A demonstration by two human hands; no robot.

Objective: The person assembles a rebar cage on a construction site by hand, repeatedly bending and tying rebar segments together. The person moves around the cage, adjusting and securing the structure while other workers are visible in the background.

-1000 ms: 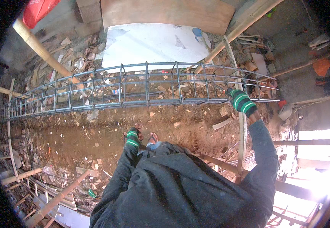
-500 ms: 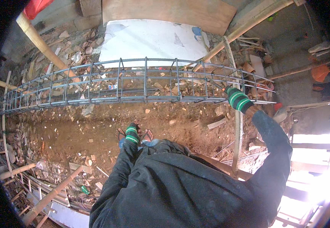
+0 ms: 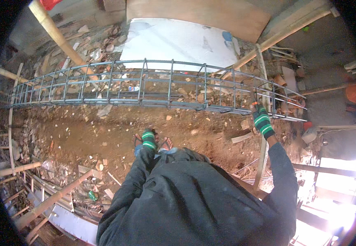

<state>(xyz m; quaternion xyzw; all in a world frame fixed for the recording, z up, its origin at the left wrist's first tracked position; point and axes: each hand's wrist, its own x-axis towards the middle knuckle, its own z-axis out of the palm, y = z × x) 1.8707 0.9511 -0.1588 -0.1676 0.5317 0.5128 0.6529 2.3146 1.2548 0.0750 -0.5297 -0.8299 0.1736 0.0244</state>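
Observation:
A long cage of steel reinforcing bars (image 3: 170,84) runs across in front of me, with square ties around its lengthwise bars. At its right part, my right hand (image 3: 262,119), in a green and black striped glove, is closed on a thin dark hand tool (image 3: 255,96) that looks like a tying hook. The tool's tip lies against the bars and is too small to make out. Lower down, my left hand (image 3: 148,138) hangs in a matching glove above my sandalled feet, away from the cage. Its fingers are dark and mostly hidden.
Wooden uprights (image 3: 263,151) stand by both ends of the cage. Beyond it lie a white sheet (image 3: 178,41) and broken rubble (image 3: 89,45). Bamboo poles (image 3: 57,33) slant in at the upper corners. More poles and boards (image 3: 54,199) lie at the lower left.
My right hand has turned more upright, and its tool now points away from me instead of leftward. The whole scene has shifted slightly right in view. My left hand still hangs low.

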